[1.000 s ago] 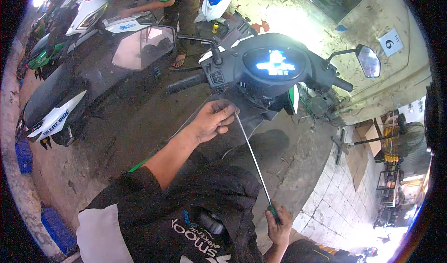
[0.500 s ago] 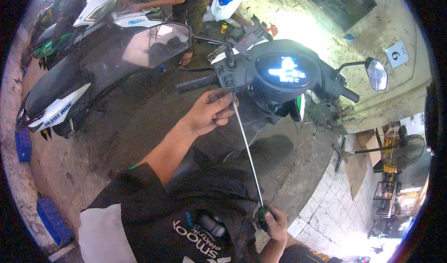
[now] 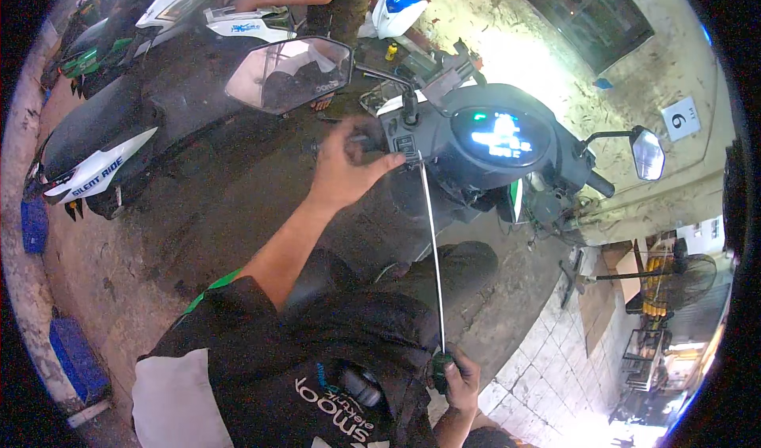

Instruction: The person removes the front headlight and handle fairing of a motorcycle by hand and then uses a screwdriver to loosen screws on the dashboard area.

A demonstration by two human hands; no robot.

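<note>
A dark scooter's handlebar (image 3: pixel 434 135) stands ahead of me with its round display (image 3: pixel 501 137) lit. My left hand (image 3: pixel 342 170) is closed round the left handlebar grip, its fingers partly smeared by motion. Its thumb reaches onto the switch panel (image 3: pixel 405 147). Low in the view, my right hand (image 3: pixel 462 380) grips the dark green handle of a long screwdriver (image 3: pixel 434 250). The thin metal shaft runs up and away, its tip at the handlebar cover just below the switches. Whether the tip sits in a screw is too small to tell.
Mirrors (image 3: pixel 289 75) rise on both sides of the handlebar. Another scooter (image 3: pixel 95 143) stands at the left, and a person's arm (image 3: pixel 285 0) works over one behind it. A fan (image 3: pixel 688 281) stands at the right. Blue blocks (image 3: pixel 78 358) lie along the left kerb.
My left hand has left the screwdriver's tip and moved onto the handlebar grip, thumb at the switches. A green light now shows on the display. My right hand still holds the screwdriver.
</note>
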